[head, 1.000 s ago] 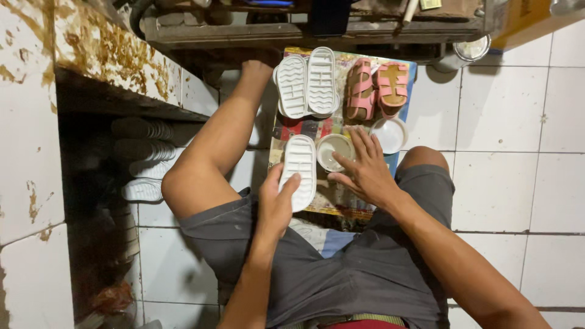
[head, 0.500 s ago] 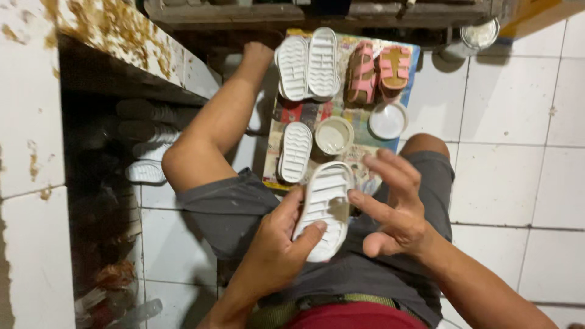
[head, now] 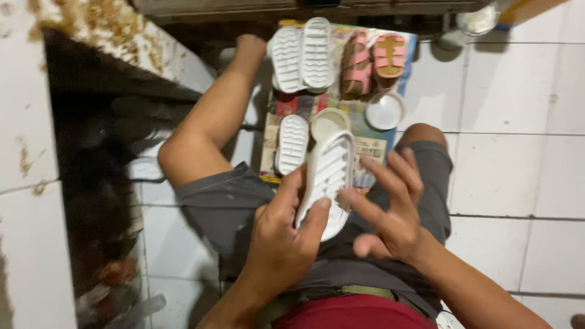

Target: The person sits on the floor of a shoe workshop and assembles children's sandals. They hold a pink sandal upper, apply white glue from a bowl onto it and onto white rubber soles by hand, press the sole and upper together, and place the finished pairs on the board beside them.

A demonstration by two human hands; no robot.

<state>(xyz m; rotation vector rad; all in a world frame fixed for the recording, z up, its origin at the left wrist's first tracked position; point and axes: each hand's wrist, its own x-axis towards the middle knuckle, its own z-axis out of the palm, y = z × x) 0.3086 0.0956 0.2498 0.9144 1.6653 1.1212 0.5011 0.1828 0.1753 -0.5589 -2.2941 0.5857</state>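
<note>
White sole (head: 326,180) now lifted upright

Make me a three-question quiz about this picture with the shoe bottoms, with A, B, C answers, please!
1. Where is the white ridged sole that the left hand grips?
A. Raised over the person's lap
B. Lying on the white floor tiles
C. Resting on the pink sandals

2. How many pink sandals lie at the far end of the printed paper?
A. One
B. Two
C. Four

3. How is the right hand?
A. Closed in a fist
B. Wrapped round a cup
C. Fingers spread, one fingertip at the sole's edge

Answers:
1 A, the sole is lifted above the grey shorts, off the paper.
2 B, a pair sits side by side beside the two white soles.
3 C, the fingers are fanned open and hold nothing.
</note>
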